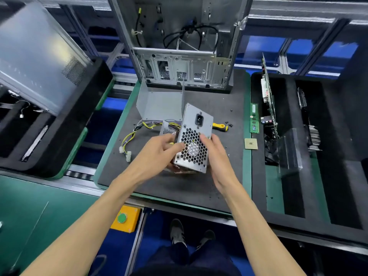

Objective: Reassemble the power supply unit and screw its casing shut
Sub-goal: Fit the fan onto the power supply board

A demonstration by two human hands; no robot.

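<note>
Head view, looking down: nearest are the person's two shoes (pixel 191 234) on the blue floor, and to their left a yellow box with a green push button (pixel 121 218) fixed under the bench edge. Both bare forearms reach up over the dark foam work mat (pixel 179 188). The left hand (pixel 159 154) has its fingers curled round the left side of the power supply unit (pixel 194 140), the thumb lying on the honeycomb fan grille; the right hand (pixel 214 154) grips the right edge, fingertips on the same grille. The unit is held tilted up off the mat near its middle, grille and black mains socket facing the camera. Its bundle of yellow, black and purple cables (pixel 137 134) trails off to the left and ends in white connectors lying on the mat. Just right of the unit lies a yellow-and-black screwdriver (pixel 220 126), with a few small black screws (pixel 229 124) beside it. Near the mat's right edge sit a square processor chip (pixel 251 144) and, farther on, a green memory stick (pixel 254 121). Behind the unit stands a bent grey metal cover (pixel 159 104). At the far edge is an open computer case (pixel 183 56), bare inside but for some black cabling. Right of the mat, a black foam tray (pixel 298 136) holds circuit boards standing on edge.
</note>
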